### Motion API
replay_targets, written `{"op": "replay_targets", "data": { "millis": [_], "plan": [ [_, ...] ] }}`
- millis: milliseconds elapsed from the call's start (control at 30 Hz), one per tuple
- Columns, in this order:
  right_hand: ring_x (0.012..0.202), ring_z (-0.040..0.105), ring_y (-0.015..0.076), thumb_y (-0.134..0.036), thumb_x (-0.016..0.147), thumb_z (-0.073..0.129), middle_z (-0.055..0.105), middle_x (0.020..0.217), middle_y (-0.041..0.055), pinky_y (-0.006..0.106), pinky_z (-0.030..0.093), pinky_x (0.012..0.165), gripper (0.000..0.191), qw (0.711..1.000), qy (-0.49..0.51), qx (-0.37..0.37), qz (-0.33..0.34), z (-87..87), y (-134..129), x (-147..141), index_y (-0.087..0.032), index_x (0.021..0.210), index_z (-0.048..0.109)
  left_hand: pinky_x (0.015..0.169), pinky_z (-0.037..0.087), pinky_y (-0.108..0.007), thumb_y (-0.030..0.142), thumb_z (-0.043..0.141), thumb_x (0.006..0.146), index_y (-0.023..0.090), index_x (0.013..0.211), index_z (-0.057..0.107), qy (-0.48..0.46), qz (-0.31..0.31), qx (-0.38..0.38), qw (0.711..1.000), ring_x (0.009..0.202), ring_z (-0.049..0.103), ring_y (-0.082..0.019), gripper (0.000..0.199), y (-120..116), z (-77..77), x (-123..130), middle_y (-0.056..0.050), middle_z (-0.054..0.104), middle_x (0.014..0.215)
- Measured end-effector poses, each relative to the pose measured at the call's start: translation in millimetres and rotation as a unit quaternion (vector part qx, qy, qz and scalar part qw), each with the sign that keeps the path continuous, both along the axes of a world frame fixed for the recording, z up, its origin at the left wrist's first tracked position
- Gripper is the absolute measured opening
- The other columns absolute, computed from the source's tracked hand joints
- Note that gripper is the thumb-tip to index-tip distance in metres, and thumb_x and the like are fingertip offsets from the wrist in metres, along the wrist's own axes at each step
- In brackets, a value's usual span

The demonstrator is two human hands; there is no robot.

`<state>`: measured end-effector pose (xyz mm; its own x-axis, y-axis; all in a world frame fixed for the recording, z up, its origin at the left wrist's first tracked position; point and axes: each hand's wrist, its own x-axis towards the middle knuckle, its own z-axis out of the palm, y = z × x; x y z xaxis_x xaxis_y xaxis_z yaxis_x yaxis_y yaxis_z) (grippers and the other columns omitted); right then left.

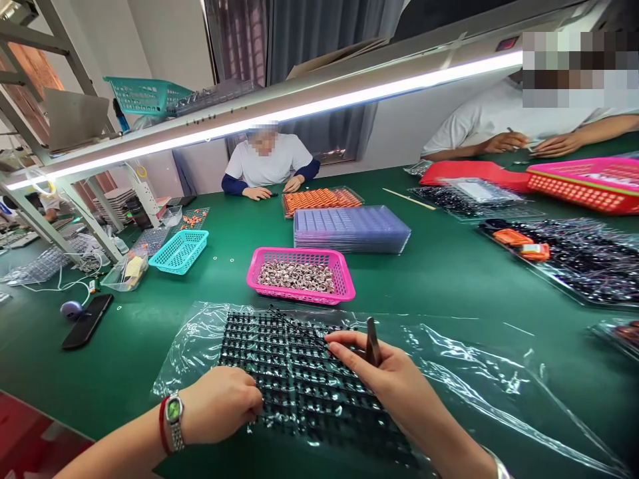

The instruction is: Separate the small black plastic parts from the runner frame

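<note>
Rows of small black parts (299, 359) lie on a clear plastic sheet (449, 372) in front of me. My left hand (224, 402), with a watch on its wrist, is closed at the left side of these rows; its fingertips are hidden, so what it grips cannot be made out. Dark metal tweezers (371, 342) stick up from my right hand (384, 362), held in its curled fingers. The thumb and forefinger of that hand come together over the upper right of the rows, at a tiny black piece. Behind the sheet stands a pink basket (253, 283) of small metal rings (294, 276).
Beyond the basket are stacked clear trays (349, 229) and orange parts (319, 198). A turquoise basket (178, 253) and a phone (88, 321) lie left; black parts on trays (589, 259) lie right. Two co-workers sit across the green table (239, 219), under a lit shelf.
</note>
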<state>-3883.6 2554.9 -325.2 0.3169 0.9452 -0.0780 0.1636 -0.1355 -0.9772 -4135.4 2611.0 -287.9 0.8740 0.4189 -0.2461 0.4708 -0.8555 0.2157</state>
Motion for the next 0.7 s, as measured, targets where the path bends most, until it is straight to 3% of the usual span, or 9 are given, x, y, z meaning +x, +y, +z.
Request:
{"op": "replay_targets", "data": {
  "millis": [100, 200, 267, 333, 433, 500, 567, 700],
  "plan": [
    [0.083, 0.059, 0.0253, -0.053, 0.070, 0.063, 0.069, 0.089, 0.0062, 0.031, 0.041, 0.061, 0.039, 1.000, 0.005, -0.005, 0.005, -2.4, 0, 1, -0.020, 0.090, 0.071, 0.058, 0.034, -0.025, 0.012, 0.061, 0.078, 0.020, 0.073, 0.066, 0.020, 0.005, -0.015, 1.000, 0.067, 0.056, -0.015, 0.011, 0, -5.5, -1, -0.001, 0.063, 0.072],
    [0.078, 0.058, 0.0230, -0.051, 0.072, 0.063, 0.068, 0.083, 0.0047, 0.030, 0.041, 0.060, 0.037, 1.000, 0.005, 0.003, 0.019, -4.0, -1, 0, -0.020, 0.091, 0.071, 0.058, 0.034, -0.025, 0.015, 0.066, 0.076, 0.019, 0.072, 0.067, 0.009, 0.015, -0.036, 0.999, 0.068, 0.056, -0.015, 0.006, 5, -0.2, 0, -0.001, 0.064, 0.073],
    [0.073, 0.057, 0.0211, -0.050, 0.072, 0.063, 0.067, 0.078, 0.0039, 0.029, 0.041, 0.058, 0.035, 1.000, 0.002, 0.018, 0.011, -3.9, -2, -2, -0.020, 0.088, 0.072, 0.061, 0.036, -0.024, 0.019, 0.068, 0.076, 0.018, 0.073, 0.067, -0.049, 0.050, -0.056, 0.996, 0.069, 0.056, -0.014, 0.004, 12, 9.5, 3, -0.001, 0.063, 0.073],
    [0.068, 0.055, 0.0196, -0.049, 0.072, 0.063, 0.067, 0.076, 0.0035, 0.029, 0.040, 0.056, 0.033, 0.999, 0.003, 0.037, -0.007, -3.0, -3, -5, -0.020, 0.085, 0.072, 0.064, 0.039, -0.024, 0.025, 0.067, 0.079, 0.017, 0.076, 0.066, -0.156, 0.123, -0.102, 0.975, 0.070, 0.056, -0.014, 0.009, 22, 20.1, 8, -0.001, 0.063, 0.074],
    [0.066, 0.056, 0.0191, -0.049, 0.071, 0.064, 0.068, 0.077, 0.0034, 0.028, 0.042, 0.054, 0.031, 0.998, 0.005, 0.064, -0.015, -1.8, -3, -6, -0.021, 0.082, 0.073, 0.066, 0.044, -0.024, 0.039, 0.061, 0.083, 0.016, 0.089, 0.063, -0.348, 0.251, -0.220, 0.876, 0.071, 0.056, -0.013, 0.024, 36, 27.0, 19, -0.002, 0.063, 0.078],
    [0.067, 0.058, 0.0195, -0.049, 0.072, 0.065, 0.070, 0.079, 0.0039, 0.027, 0.045, 0.055, 0.031, 0.997, -0.008, 0.073, 0.013, -2.0, -2, -4, -0.021, 0.082, 0.073, 0.068, 0.047, -0.025, 0.045, 0.060, 0.083, 0.016, 0.100, 0.060, -0.429, 0.296, -0.299, 0.800, 0.072, 0.058, -0.013, 0.033, 42, 22.2, 26, -0.002, 0.062, 0.081],
    [0.069, 0.061, 0.0201, -0.048, 0.074, 0.064, 0.071, 0.082, 0.0049, 0.027, 0.048, 0.058, 0.031, 0.995, -0.027, 0.074, 0.053, -2.8, 0, -1, -0.021, 0.084, 0.074, 0.068, 0.048, -0.025, 0.047, 0.063, 0.080, 0.015, 0.102, 0.059, -0.459, 0.313, -0.363, 0.748, 0.071, 0.059, -0.013, 0.038, 43, 11.7, 31, -0.003, 0.063, 0.081],
    [0.080, 0.064, 0.0225, -0.047, 0.077, 0.062, 0.071, 0.089, 0.0051, 0.026, 0.051, 0.064, 0.027, 0.992, -0.033, 0.080, 0.088, -4.0, 0, -1, -0.024, 0.086, 0.073, 0.061, 0.046, -0.021, 0.042, 0.073, 0.073, 0.013, 0.086, 0.060, -0.475, 0.347, -0.470, 0.658, 0.061, 0.059, -0.010, 0.035, 40, -9.4, 33, -0.003, 0.065, 0.071]
  ]
}}
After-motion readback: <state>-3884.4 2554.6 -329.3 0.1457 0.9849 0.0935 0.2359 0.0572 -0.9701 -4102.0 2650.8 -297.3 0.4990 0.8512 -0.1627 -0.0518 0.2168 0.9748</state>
